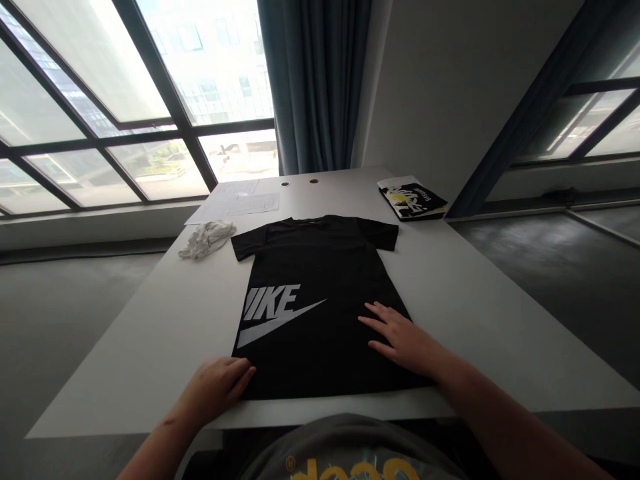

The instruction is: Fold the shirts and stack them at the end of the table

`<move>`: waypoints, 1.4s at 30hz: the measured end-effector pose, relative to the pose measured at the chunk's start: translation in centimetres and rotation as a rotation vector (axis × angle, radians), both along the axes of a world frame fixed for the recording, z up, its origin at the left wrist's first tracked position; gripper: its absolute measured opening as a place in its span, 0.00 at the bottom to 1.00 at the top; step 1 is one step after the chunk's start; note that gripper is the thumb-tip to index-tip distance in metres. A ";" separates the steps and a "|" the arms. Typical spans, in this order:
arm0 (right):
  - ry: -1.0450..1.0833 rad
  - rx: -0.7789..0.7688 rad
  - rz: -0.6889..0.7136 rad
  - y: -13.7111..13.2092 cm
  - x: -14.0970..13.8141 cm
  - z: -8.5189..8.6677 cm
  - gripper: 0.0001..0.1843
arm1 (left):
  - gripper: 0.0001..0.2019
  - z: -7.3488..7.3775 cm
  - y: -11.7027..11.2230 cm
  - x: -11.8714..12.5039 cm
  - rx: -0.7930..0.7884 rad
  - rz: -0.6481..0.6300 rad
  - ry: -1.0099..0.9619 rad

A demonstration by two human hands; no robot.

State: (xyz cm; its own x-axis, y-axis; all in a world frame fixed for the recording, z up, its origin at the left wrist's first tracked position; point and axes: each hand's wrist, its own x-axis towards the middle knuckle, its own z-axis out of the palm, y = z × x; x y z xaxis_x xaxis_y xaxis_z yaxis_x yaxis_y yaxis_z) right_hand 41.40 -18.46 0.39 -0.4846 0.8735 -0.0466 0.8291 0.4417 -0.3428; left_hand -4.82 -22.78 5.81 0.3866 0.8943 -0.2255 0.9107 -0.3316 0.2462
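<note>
Black T-shirt (320, 267) lying flat on a white table (150, 360); left hand (215, 390) loosely curled over its bottom edge, gripping nothing; right hand (400, 337) open, spread on the fabric.

One left hand (215, 388), one right hand (403, 340), one black T-shirt (320, 260), one crumpled white cloth (207, 240), two paper sheets (235, 203), one black-and-yellow booklet (413, 199), two round table grommets (313, 181), one table (450, 320).
</note>
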 end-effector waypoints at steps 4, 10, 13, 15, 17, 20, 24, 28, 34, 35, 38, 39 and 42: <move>0.011 0.053 0.047 3.7 -2.7 2.1 0.26 | 0.21 1.6 5.4 5.6 0.175 0.004 -0.068; -0.106 0.129 -0.179 10.9 -4.6 1.8 0.30 | 0.22 -0.5 11.6 17.7 0.312 -0.225 -0.147; -0.146 0.094 -0.242 12.5 -2.3 -0.3 0.33 | 0.29 -3.8 12.0 19.7 0.303 -0.269 -0.156; -0.137 0.089 -0.212 12.6 -0.7 -1.5 0.33 | 0.30 -5.5 11.8 19.6 0.263 -0.261 -0.159; -0.128 0.104 -0.189 12.3 0.1 -2.3 0.34 | 0.30 -6.3 11.4 19.1 0.241 -0.250 -0.165; -0.147 0.137 -0.221 11.6 0.1 -2.8 0.34 | 0.31 -6.2 11.0 18.4 0.225 -0.251 -0.172; -0.195 0.167 -0.265 10.5 -0.6 -3.2 0.34 | 0.31 -5.8 10.1 18.2 0.217 -0.259 -0.165; -0.185 0.159 -0.259 10.9 -1.0 -2.7 0.35 | 0.29 -4.9 10.7 17.7 0.229 -0.256 -0.125; -0.159 0.174 -0.194 19.3 -3.4 0.5 0.37 | 0.28 -2.5 21.6 16.9 0.298 -0.022 -0.017; -0.172 0.146 -0.220 21.2 -3.8 0.9 0.37 | 0.29 -2.5 24.1 16.5 0.298 0.050 0.011; -0.217 0.042 -0.351 26.0 -4.2 1.1 0.37 | 0.31 -3.2 30.3 14.5 0.324 0.211 0.075; -0.230 0.013 -0.393 27.1 -3.9 0.8 0.37 | 0.31 -3.7 31.7 13.6 0.300 0.286 0.085; -0.253 0.000 -0.446 28.8 -2.7 -0.7 0.36 | 0.32 -5.4 33.6 11.0 0.233 0.481 0.073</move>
State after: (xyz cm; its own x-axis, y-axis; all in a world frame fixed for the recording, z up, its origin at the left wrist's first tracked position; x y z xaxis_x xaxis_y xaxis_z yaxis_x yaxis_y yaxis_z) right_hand 38.70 10.31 -0.26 -0.0382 0.9927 -0.1146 0.9940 0.0260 -0.1067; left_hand 6.17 10.83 0.40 -0.0878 0.9961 -0.0113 0.9853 0.0885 0.1458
